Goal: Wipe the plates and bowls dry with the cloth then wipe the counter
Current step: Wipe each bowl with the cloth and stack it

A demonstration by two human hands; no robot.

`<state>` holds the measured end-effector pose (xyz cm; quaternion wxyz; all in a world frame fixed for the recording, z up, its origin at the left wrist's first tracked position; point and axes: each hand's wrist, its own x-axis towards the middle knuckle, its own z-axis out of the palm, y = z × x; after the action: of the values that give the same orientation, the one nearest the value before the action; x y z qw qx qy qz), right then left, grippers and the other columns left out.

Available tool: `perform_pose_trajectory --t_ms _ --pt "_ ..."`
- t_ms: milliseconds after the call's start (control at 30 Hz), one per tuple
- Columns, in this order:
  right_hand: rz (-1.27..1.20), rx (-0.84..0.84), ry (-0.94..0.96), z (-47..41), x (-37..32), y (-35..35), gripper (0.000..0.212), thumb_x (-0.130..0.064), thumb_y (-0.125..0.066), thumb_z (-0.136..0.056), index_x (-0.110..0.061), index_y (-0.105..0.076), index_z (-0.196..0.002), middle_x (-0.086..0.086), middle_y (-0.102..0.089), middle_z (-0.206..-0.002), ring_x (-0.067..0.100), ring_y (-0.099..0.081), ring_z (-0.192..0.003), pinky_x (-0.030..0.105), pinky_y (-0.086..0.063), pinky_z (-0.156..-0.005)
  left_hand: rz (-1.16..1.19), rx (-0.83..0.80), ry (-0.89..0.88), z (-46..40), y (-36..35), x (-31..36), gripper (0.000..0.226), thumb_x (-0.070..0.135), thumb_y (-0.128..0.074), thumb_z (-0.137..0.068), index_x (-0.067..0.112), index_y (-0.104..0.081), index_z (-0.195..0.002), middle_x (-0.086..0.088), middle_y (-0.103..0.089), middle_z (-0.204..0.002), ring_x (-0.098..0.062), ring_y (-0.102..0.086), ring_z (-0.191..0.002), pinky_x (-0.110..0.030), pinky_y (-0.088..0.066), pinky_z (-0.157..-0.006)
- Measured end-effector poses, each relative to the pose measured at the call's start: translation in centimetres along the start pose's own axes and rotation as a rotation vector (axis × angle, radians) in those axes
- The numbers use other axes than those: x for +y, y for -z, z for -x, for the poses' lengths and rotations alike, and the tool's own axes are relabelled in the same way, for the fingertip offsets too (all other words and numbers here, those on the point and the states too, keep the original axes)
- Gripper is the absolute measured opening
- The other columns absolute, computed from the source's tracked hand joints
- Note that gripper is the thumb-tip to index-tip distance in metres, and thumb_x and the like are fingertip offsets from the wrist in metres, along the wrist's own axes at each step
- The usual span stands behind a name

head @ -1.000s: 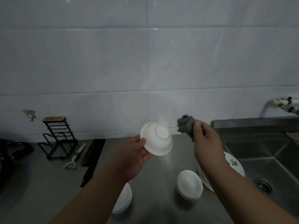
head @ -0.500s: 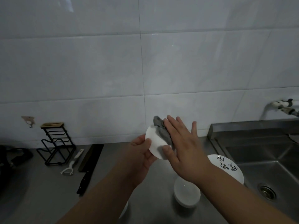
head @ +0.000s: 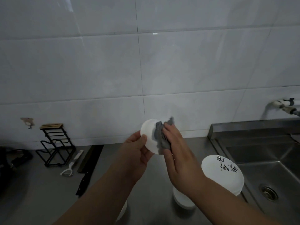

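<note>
My left hand grips a small white bowl by its rim, held up above the steel counter. My right hand presses a grey cloth against the bowl, fingers curled round the cloth. Below my right forearm another white bowl lies upside down on the counter. A stack of white plates with black markings sits beside the sink. A further white bowl peeks out under my left forearm.
A steel sink with a drain lies at the right, a tap above it. On the left stand a black wire rack, a white peeler, a black knife and a dark appliance.
My right hand brought the cloth from the air onto the bowl and now curls round it, rubbing the bowl. The view tilted slightly upward.
</note>
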<state>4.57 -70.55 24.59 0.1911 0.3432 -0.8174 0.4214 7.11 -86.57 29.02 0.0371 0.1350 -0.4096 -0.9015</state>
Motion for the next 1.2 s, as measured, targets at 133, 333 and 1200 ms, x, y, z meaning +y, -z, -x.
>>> perform_pose_trajectory --t_ms 133,333,1200 --pt "-0.073 0.011 -0.083 -0.9 0.1 0.9 0.052 -0.037 -0.033 -0.108 -0.018 -0.037 -0.157 -0.008 -0.035 -0.163 0.006 -0.028 -0.151 0.037 -0.030 -0.123 -0.158 -0.029 0.047 0.8 0.3 -0.8 0.029 0.006 -0.045 -0.106 0.004 -0.064 -0.128 -0.015 -0.074 -0.118 -0.026 -0.074 -0.100 -0.036 -0.063 -0.081" --pt "-0.011 -0.131 0.072 -5.1 -0.1 3.9 0.037 -0.031 -0.051 -0.104 -0.025 -0.060 -0.140 -0.014 -0.057 -0.141 0.001 -0.051 -0.132 0.020 -0.040 -0.109 -0.301 -0.159 0.011 1.4 -0.2 -0.3 0.028 0.005 -0.049 -0.102 0.003 -0.067 -0.123 -0.017 -0.073 -0.119 -0.032 -0.071 -0.109 -0.039 -0.062 -0.086" --pt "-0.550 0.072 -0.273 -3.7 -1.2 5.4 0.031 -0.015 -0.060 -0.098 -0.028 -0.068 -0.125 -0.011 -0.071 -0.121 0.009 -0.066 -0.113 0.023 -0.052 -0.089 -0.219 -0.183 0.093 1.4 -0.9 1.7 0.057 0.038 -0.052 -0.090 0.003 -0.058 -0.135 -0.019 -0.070 -0.125 -0.034 -0.071 -0.109 -0.049 -0.062 -0.086"
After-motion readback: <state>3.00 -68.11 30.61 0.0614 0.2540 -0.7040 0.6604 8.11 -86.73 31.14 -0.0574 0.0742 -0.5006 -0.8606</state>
